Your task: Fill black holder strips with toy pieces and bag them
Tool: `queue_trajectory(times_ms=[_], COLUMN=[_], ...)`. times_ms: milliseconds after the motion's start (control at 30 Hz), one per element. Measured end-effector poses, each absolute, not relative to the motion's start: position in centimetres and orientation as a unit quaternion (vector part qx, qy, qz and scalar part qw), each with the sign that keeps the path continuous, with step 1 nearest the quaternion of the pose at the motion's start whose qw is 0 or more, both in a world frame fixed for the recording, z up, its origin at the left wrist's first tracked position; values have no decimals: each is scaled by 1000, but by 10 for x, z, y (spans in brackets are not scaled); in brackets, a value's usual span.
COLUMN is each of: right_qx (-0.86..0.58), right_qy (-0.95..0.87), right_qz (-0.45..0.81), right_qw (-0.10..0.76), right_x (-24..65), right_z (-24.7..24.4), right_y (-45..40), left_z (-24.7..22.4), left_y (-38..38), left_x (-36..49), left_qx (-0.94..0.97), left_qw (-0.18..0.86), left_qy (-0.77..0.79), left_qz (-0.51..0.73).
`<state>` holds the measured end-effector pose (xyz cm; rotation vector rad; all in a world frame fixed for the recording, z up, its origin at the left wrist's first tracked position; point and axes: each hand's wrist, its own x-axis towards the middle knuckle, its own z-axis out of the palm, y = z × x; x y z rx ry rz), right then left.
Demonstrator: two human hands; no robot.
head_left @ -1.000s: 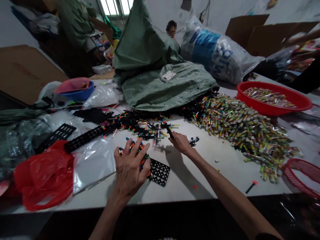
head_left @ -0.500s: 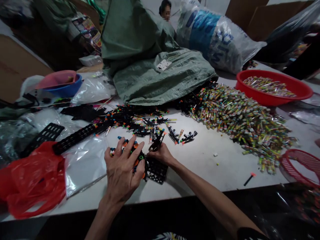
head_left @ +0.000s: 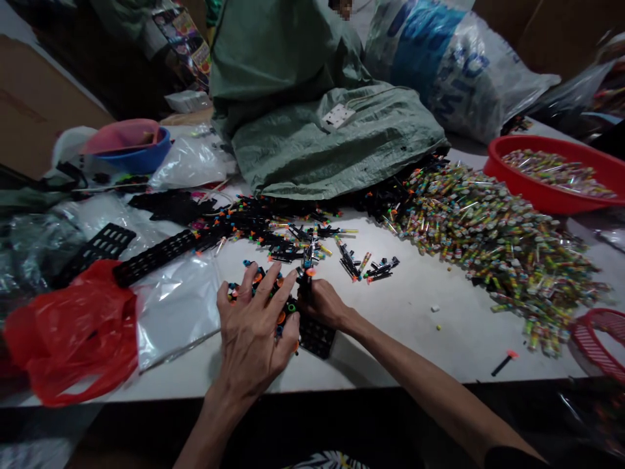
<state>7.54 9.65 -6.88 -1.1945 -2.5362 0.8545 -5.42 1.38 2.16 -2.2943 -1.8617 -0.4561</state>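
Observation:
My left hand (head_left: 256,319) lies with spread fingers over a cluster of small black toy parts with orange, blue and green tips (head_left: 282,318). Under and beside them is a black perforated plastic rack (head_left: 317,337), largely hidden by my hands. My right hand (head_left: 328,305) is closed round a small black toy gun (head_left: 306,281) with an orange tip, held at the rack's far edge. Whether the gun touches the rack is hidden. Just beyond lie several loose black toy guns (head_left: 312,241) on the white table (head_left: 390,326).
Black toy pieces (head_left: 244,218) lie piled beyond my hands. A large heap of small candy-like tubes (head_left: 488,241) spreads at right, near a red basin (head_left: 547,202). At left are a red plastic bag (head_left: 73,332), clear bags (head_left: 178,312) and another black rack (head_left: 156,257).
The toy gun in my right hand has come down and turned, its orange tip now lower. My left hand keeps its place on the cluster. The camera view has shifted slightly.

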Motion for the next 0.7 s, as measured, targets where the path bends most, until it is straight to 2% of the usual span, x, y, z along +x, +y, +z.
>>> queue_trajectory(times_ms=[100, 233, 433, 633, 700], right_qx=[-363, -369, -457, -492, -481], right_qy=[-903, -909, -878, -846, -832], right_qz=[223, 194, 126, 180, 260], right_qw=[54, -11, 65, 97, 94], right_x=[69, 71, 83, 107, 111], right_z=[-60, -46, -38, -54, -63], right_y=[104, 165, 227, 178, 144], left_z=[22, 21, 19, 21, 22], left_y=[14, 15, 15, 13, 14], left_x=[-54, -54, -56, -55, -54], left_qx=[-769, -767, -769, -764, -762], left_qw=[82, 95, 110, 96, 85], left_qy=[-618, -619, -613, -621, -624], left_qz=[-141, -140, -141, -149, -152])
